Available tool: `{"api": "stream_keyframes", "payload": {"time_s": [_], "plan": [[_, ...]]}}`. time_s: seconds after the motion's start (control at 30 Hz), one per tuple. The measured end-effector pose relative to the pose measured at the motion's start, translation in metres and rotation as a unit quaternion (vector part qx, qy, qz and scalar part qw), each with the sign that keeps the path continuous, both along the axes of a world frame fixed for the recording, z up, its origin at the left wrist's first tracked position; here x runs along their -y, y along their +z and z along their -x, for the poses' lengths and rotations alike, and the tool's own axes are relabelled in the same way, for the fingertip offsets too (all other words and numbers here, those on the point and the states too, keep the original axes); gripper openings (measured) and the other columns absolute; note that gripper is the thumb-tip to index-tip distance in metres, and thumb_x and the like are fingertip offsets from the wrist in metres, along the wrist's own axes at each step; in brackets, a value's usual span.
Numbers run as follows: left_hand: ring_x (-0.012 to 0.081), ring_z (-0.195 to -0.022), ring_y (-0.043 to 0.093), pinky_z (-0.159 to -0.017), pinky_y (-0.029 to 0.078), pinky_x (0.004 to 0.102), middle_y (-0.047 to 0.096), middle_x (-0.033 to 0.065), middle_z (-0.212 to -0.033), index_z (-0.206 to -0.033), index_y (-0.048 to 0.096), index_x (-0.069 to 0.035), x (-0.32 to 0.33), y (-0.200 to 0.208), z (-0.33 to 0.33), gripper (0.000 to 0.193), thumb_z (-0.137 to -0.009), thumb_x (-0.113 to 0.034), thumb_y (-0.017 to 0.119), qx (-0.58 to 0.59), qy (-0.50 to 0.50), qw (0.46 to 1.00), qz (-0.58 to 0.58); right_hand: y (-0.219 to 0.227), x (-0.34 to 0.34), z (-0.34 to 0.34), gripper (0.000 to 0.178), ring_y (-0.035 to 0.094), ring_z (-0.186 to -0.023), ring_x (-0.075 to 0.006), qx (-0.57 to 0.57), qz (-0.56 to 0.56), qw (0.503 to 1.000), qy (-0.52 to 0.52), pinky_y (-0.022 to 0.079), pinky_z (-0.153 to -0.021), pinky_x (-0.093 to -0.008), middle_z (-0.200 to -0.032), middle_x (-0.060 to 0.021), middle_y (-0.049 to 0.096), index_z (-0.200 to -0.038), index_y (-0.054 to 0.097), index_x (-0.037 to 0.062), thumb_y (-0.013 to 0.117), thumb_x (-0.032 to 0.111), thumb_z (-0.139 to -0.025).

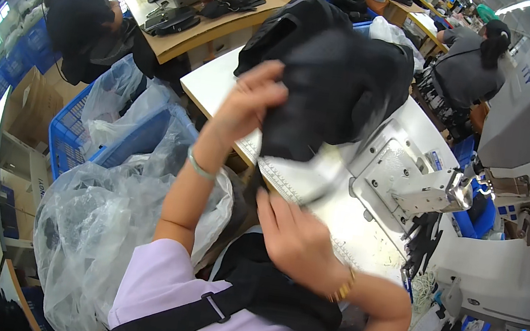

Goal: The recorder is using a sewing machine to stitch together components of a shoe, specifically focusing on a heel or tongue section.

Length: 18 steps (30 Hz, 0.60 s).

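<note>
A black fabric piece (322, 99), blurred by motion, is lifted over the white sewing table (212, 80). My left hand (251, 104) has its fingers curled at the piece's left edge, gripping it. Lower down, my right hand (300, 239) is closed, fingers together and pointing up and left. A narrow black strip (254, 181) hangs beside its fingertips; whether they pinch it is unclear. Behind the raised piece lies a heap of black fabric (292, 17) on the far part of the table. To the right of both hands stands the sewing machine's metal arm (420, 191).
A blue crate (74, 128) with clear plastic bags (109, 238) stands at the left. Black scraps (423, 242) hang at the table's right edge. One person (82, 18) works at the far left, another (472, 66) sits at the far right. A wooden-edged table (231, 22) stands ahead.
</note>
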State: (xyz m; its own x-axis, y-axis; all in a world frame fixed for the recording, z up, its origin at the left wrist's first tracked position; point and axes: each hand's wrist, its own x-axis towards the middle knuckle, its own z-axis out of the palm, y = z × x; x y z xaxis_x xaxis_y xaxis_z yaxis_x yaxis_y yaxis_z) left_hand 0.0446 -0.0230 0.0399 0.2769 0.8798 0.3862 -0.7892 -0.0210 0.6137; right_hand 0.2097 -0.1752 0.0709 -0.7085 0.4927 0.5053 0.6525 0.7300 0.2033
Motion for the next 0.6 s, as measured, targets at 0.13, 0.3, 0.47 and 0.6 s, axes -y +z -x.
{"api": "stream_keyframes", "payload": {"time_s": [0.13,0.3,0.47,0.6], "plan": [[0.0088,-0.089,0.059,-0.082,0.044,0.0223,0.063,0.0024,-0.101,-0.112,0.057,-0.002,-0.084,-0.02,0.074,0.027,-0.088,-0.015,0.056,-0.135,0.159,0.978,-0.01,-0.074,-0.122,0.056,0.032,0.058,-0.073,-0.0156,-0.009,-0.045,0.999,-0.006,0.048,-0.06,-0.0238,-0.08,-0.006,0.054,-0.098,0.057,-0.0032,0.055,0.012,-0.07],[0.0028,-0.074,0.046,-0.065,0.033,0.0189,0.051,-0.0082,-0.081,-0.097,0.055,-0.015,-0.156,-0.074,0.138,0.011,-0.09,-0.024,0.052,-0.358,0.215,0.902,0.11,-0.115,-0.184,0.118,0.013,0.06,-0.063,-0.0152,-0.105,0.016,0.994,0.008,0.048,-0.052,-0.0232,-0.072,-0.0058,0.053,-0.083,0.057,0.0021,0.054,0.012,-0.074],[0.008,-0.084,0.046,-0.079,0.035,0.021,0.053,-0.001,-0.09,-0.109,0.049,-0.009,-0.194,-0.065,0.096,0.025,-0.094,-0.029,0.047,-0.461,0.215,0.861,0.034,-0.125,-0.212,0.123,0.021,0.062,-0.053,-0.0175,-0.005,-0.008,0.992,-0.126,0.049,-0.047,-0.025,-0.076,-0.0082,0.056,-0.093,0.057,0.0008,0.055,0.009,-0.075],[0.0123,-0.091,0.049,-0.085,0.037,0.0248,0.056,0.0052,-0.098,-0.112,0.046,-0.006,-0.223,-0.052,0.069,0.031,-0.095,-0.031,0.046,-0.43,0.271,0.859,-0.065,-0.125,-0.22,0.118,0.038,0.063,-0.057,-0.0218,-0.115,0.075,0.975,-0.176,0.05,-0.049,-0.0296,-0.083,-0.0119,0.057,-0.114,0.049,-0.0037,0.051,0.009,-0.078]]}}
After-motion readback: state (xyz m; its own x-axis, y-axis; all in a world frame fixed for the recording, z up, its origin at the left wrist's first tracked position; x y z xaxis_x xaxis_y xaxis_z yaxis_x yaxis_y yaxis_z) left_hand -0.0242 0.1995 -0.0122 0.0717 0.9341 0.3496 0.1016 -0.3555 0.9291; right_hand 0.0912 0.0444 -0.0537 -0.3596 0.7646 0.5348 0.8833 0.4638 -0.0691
